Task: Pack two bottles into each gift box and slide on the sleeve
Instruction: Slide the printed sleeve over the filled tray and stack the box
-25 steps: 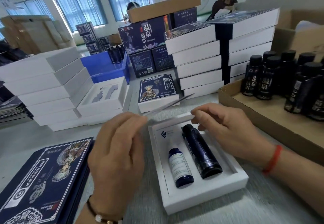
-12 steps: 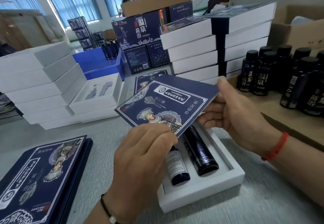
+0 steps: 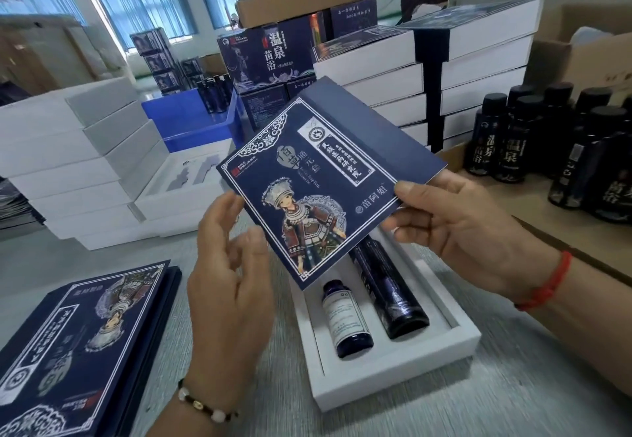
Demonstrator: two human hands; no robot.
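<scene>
We pinch the sleeve (image 3: 318,176) at its right edge with the right hand (image 3: 455,231); the left hand (image 3: 229,265) hovers relaxed beside its left edge. The box (image 3: 393,364) lies directly below the fingers, long axis running away from us; the sleeve sits skewed to it.

We're in a packing workshop here: around the grey work table (image 3: 444,412), white gift boxes (image 3: 61,163) stack up on its left, sleeved boxes (image 3: 376,70) pile high at its far side, printed cartons (image 3: 270,56) behind those, and a cardboard tray (image 3: 533,228) of dark bottles (image 3: 513,142) on its right.
</scene>
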